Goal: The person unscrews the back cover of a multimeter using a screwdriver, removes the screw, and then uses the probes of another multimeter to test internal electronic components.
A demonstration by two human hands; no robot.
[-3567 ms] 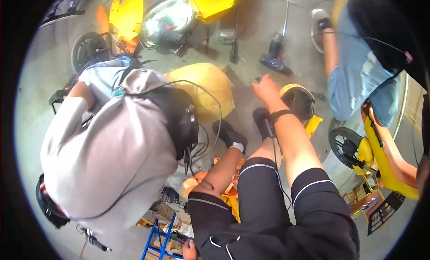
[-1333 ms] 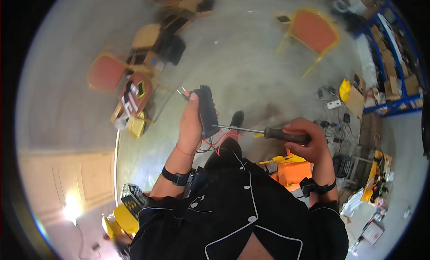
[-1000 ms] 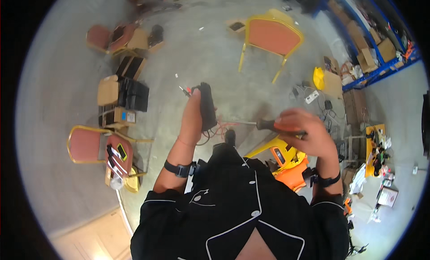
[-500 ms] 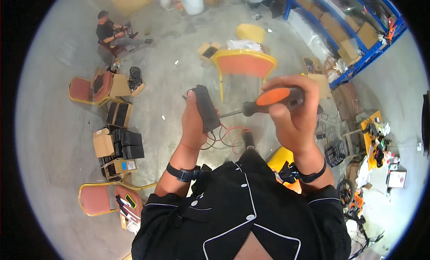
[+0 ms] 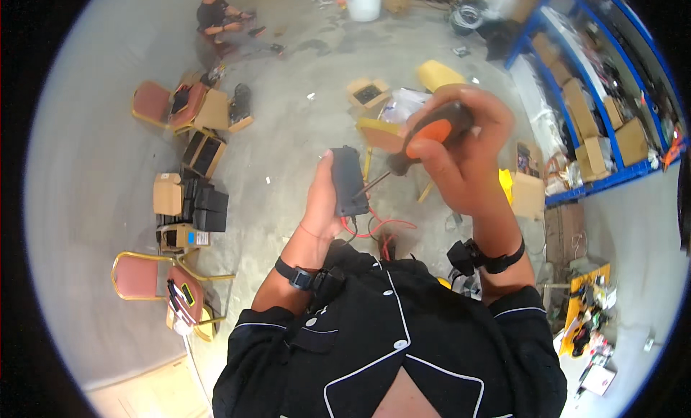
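Gripped along its left side by my left hand (image 5: 320,201) is a flat black rectangular box (image 5: 348,177), roughly upright in the head view. Red and black wires (image 5: 391,221) come out of its lower end and hang in loops. Wrapped around the black-and-orange handle of a screwdriver (image 5: 432,134), my right hand (image 5: 476,162) is closed, thumb on the orange part. The shaft slants down to the left, and its tip meets the lower right part of the box's face. Whether it sits in a screw is too small to tell.
Red-seated chairs (image 5: 144,274) and cardboard boxes (image 5: 168,193) stand along the left. Beyond my hands are another chair (image 5: 379,135) and an open carton (image 5: 367,93). Blue shelving (image 5: 590,180) lines the right, above a cluttered yellow table (image 5: 576,303). A person (image 5: 219,19) sits far left.
The box has turned more upright, its broad face more toward me. The screwdriver handle has risen, so the shaft is steeper, with its tip on the face. My view has shifted.
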